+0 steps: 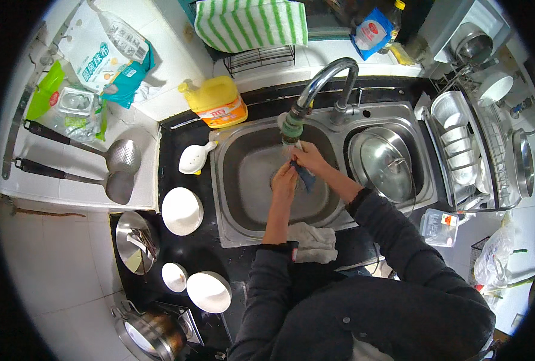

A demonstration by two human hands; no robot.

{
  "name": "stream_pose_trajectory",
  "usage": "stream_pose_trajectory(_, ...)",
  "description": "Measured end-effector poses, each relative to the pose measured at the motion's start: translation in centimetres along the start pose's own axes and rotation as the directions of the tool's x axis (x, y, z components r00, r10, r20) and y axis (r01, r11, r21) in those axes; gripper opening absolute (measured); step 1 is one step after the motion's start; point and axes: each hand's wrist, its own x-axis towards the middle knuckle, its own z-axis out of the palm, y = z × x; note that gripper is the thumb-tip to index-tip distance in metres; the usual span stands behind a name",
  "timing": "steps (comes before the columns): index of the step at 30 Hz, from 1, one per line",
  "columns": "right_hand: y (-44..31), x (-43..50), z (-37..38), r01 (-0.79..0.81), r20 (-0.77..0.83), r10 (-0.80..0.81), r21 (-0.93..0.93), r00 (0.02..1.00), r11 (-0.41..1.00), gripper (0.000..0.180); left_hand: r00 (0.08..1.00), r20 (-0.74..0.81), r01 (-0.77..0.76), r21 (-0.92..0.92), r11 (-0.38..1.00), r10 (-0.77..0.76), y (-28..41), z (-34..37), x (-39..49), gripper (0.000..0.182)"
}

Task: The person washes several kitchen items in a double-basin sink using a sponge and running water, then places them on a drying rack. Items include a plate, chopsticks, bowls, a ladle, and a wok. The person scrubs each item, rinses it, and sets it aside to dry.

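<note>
Both my hands are over the left basin of a steel double sink (219, 189), below the green nozzle (292, 126) of a chrome faucet (326, 72). My left hand (285, 180) has its fingertips on a dark blue cloth (305, 177). Close beside it, my right hand (310, 158) grips a pale, slender utensil, and the cloth hangs below its fingers. What kind of utensil it is I cannot tell. A beige cloth (314, 243) lies over the sink's front edge.
Left of the sink are a white plate (182, 211), white bowls (208, 292) and a yellow detergent jug (215, 100). A steel pot (150, 331) stands at lower left. The right basin holds a lid (384, 167); a dish rack (479, 149) stands further right.
</note>
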Motion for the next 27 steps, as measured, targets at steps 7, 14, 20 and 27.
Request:
stream_pose_trajectory(7,-0.8,-1.7,0.0,-0.163,0.054,0.160,0.071,0.986,0.984,0.038,0.996,0.000,-0.093,0.005,0.996,0.093,3.7,0.4,1.4,0.033)
stream_pose_trajectory(14,-1.8,-2.3,2.8,-0.147,0.033,0.161,0.617,0.986,0.773,0.044,0.928,-0.001,-0.343,0.391,0.854,0.373,4.8,5.2,-0.7,0.052)
stream_pose_trajectory(20,-1.7,2.3,3.3,-0.052,-0.197,-0.042,-0.448,0.980,0.893,0.043,0.968,-0.198,-0.188,-0.168,0.968,0.154,1.3,4.0,1.6,0.042)
stream_pose_trajectory(27,-0.5,1.3,0.1,0.332,0.263,-0.244,-0.893,0.933,0.305,0.028,0.905,-0.400,-0.155,0.000,0.988,0.142,1.8,0.4,1.7,0.031)
